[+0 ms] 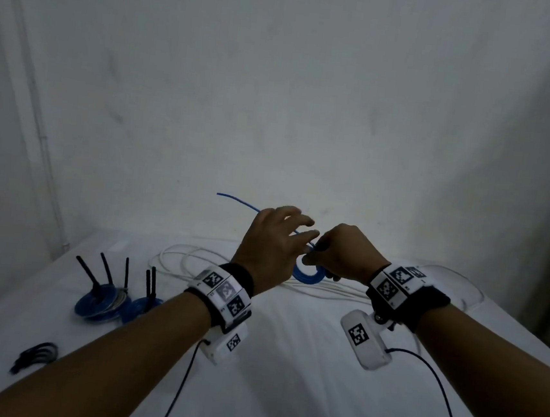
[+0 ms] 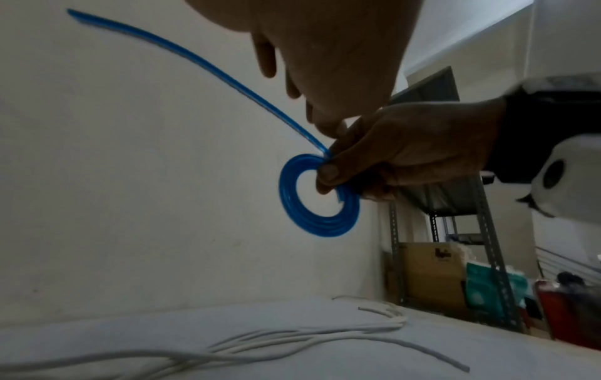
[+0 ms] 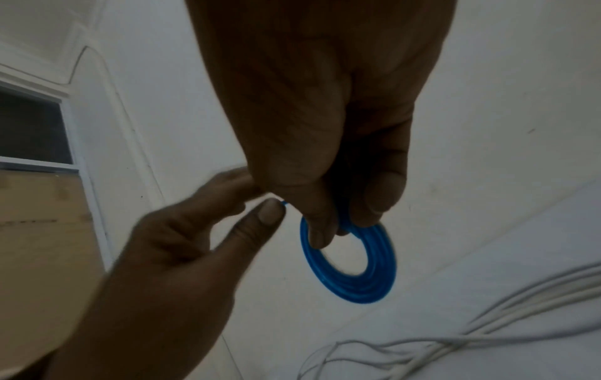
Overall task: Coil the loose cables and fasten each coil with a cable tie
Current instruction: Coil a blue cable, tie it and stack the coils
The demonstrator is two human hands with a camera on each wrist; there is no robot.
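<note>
The right hand (image 1: 343, 255) pinches a small blue coil (image 2: 320, 195) by its rim, thumb and fingers pressed onto the stacked turns, and holds it up above the surface (image 1: 286, 360). A loose blue tail (image 2: 182, 56) runs up and away from the pinch point, so this coil is not yet wound to the end. The left hand (image 1: 273, 245) is right beside the pinch with its fingers spread and relaxed; its thumb tip lies against the tail, but I cannot tell whether it actually grips anything.

At the left of the surface lie two blue coils (image 1: 103, 302) with black ties (image 1: 103, 272) sticking up from them, which I judge to be finished bundles. A few spare ties (image 1: 36, 355) lie nearer the front edge. Behind the hands a white cable (image 1: 194, 264) sprawls in loose loops, untouched.

So roughly: two coils appear done, a third is nearly wound and needs its tail wrapped in and a tie fitted, and the white cable remains.
</note>
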